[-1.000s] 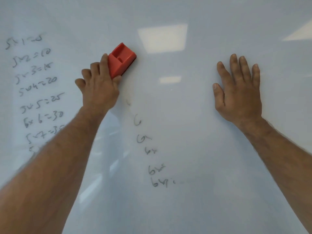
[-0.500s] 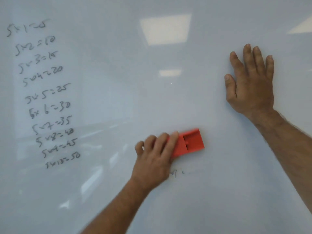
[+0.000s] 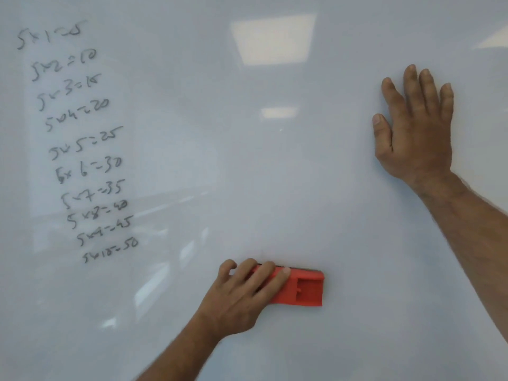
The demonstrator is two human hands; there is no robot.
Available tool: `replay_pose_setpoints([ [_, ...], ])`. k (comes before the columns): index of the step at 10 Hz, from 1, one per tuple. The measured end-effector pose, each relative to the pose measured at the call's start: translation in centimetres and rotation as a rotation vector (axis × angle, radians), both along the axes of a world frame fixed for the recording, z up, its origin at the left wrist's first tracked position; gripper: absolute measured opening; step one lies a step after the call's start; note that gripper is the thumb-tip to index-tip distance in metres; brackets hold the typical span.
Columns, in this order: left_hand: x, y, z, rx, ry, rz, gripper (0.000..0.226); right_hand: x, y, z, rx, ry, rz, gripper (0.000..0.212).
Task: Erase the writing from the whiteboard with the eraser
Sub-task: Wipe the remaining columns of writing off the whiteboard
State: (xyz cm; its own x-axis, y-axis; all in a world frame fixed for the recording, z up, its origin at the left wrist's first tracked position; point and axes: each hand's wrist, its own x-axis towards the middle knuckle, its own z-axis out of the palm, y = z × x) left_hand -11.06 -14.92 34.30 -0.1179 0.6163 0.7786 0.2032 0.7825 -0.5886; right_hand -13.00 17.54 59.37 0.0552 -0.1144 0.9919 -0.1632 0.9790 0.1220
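Note:
The whiteboard [image 3: 275, 188] fills the whole view. A column of black handwritten sums [image 3: 85, 144], the five times table, runs down its left side. My left hand [image 3: 242, 298] grips a red eraser [image 3: 302, 290] and presses it flat on the board low in the middle, well to the right of the writing. My right hand [image 3: 417, 127] rests flat on the board at the upper right, fingers spread, holding nothing. No marks show around the eraser.
Ceiling lights [image 3: 275, 39] and room shapes reflect in the glossy board. The board's edges are out of view.
My left hand swept the eraser from the upper middle down to the lower middle, wiping off the second column of writing there. The right hand stayed flat on the board.

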Motion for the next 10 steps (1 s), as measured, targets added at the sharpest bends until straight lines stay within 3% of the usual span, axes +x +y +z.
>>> replay_pose_setpoints([
  [1, 0.2, -0.2, 1.0, 0.388, -0.004, 0.000, 0.068, 0.0, 0.0, -0.1, 0.000, 0.002, -0.006, 0.058],
  [2, 0.4, 1.0, 2.9, 0.919, -0.073, -0.072, 0.064, 0.0, 0.0, -0.1, 0.003, 0.001, -0.010, 0.058],
  [3, 0.7, 2.9, 3.8, 1.129, -0.117, -0.164, 0.066, 0.0, 0.0, 0.0, 0.000, -0.002, -0.017, 0.059],
  [4, 0.7, 4.9, 2.9, 1.034, -0.104, -0.183, 0.065, 0.0, -0.1, 0.0, -0.006, 0.002, -0.021, 0.058],
  [5, 0.5, 7.2, 1.3, 0.821, -0.079, -0.162, 0.064, 0.0, -0.2, -0.1, -0.002, 0.003, -0.025, 0.058],
  [7, 0.3, 11.6, -2.4, 0.268, -0.060, -0.163, 0.064, 0.1, -0.2, -0.1, 0.002, -0.008, -0.023, 0.059],
  [9, -0.4, 9.5, -1.1, 0.032, 0.025, -0.114, 0.056, 0.1, -0.3, 0.0, 0.006, -0.010, -0.007, 0.058],
  [10, -0.6, 7.1, 1.4, 0.041, 0.090, -0.079, 0.057, -0.1, -0.4, 0.0, 0.009, -0.005, 0.003, 0.058],
])
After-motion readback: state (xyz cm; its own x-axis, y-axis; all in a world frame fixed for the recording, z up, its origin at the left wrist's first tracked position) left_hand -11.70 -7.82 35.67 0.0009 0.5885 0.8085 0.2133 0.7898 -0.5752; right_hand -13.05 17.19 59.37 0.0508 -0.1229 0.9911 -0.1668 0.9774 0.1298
